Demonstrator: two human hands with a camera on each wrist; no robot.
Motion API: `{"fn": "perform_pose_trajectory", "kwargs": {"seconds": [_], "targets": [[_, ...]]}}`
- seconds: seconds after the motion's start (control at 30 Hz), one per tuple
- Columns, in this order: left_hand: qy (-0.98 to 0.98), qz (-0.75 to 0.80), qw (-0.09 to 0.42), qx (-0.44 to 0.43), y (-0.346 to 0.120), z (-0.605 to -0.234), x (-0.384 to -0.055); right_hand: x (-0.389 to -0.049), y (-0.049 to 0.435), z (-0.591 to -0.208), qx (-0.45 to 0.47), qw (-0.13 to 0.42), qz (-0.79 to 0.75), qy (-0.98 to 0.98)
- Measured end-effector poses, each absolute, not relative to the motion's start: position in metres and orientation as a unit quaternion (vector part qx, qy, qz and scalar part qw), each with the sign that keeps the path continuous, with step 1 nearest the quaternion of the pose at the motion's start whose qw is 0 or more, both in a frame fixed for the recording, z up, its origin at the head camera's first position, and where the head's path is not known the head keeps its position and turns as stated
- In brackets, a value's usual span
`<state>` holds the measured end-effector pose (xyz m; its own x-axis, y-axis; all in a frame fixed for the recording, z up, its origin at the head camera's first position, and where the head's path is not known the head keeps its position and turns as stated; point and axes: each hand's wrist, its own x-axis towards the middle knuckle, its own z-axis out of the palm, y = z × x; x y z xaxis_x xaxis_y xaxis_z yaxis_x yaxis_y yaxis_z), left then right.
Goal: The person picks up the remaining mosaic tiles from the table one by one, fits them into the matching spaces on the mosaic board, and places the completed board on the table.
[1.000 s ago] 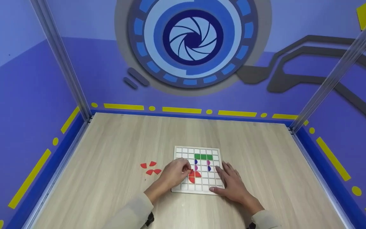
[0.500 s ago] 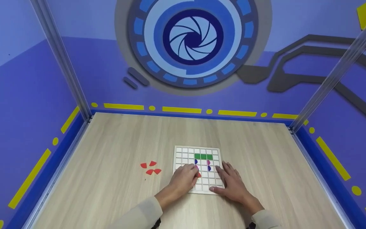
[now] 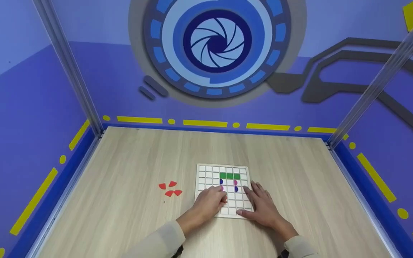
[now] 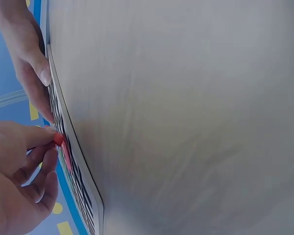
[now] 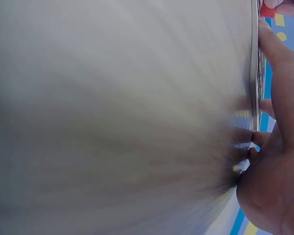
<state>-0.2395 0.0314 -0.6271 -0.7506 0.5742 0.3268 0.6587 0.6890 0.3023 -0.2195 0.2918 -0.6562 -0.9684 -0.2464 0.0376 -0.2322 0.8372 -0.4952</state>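
On the table lies a square white board (image 3: 206, 170) ruled into a grid. My left hand (image 3: 210, 202) is over its lower middle, pinching a small red quarter-circle piece (image 4: 58, 139) between thumb and forefinger. Other red pieces (image 4: 67, 159) lie on the board beneath those fingers, mostly covered in the head view. My right hand (image 3: 262, 204) rests at the board's right side, thumb on the lower edge and fingers spread along the right edge. Green squares (image 3: 229, 176) form a row near the top. Below them sit small blue and pink half-circle pieces (image 3: 236, 185).
Several loose red pieces (image 3: 170, 189) lie on the wooden table (image 3: 149, 154) left of the board. Blue panels (image 3: 206, 111) with yellow marks stand behind and at both sides, with metal posts (image 3: 72, 71) at the corners.
My left hand has moved right and slightly down across the board, now covering most of the red pieces there. The right hand has stayed in place.
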Motion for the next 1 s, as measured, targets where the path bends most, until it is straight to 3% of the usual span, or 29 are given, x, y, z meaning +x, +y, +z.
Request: {"fn": "perform_pose_trajectory", "kwargs": {"seconds": [0.57,1.0], "targets": [[-0.911,-0.334,-0.032,-0.239,0.0339,-0.6264,-0.2451,-0.2210,0.2922,-0.6566,-0.122,0.017,-0.254,0.959],[-0.906,-0.345,-0.046,-0.239,0.0327,-0.6281,-0.2474,-0.2194,0.2925,-0.6557,-0.126,0.016,-0.256,0.958]]}}
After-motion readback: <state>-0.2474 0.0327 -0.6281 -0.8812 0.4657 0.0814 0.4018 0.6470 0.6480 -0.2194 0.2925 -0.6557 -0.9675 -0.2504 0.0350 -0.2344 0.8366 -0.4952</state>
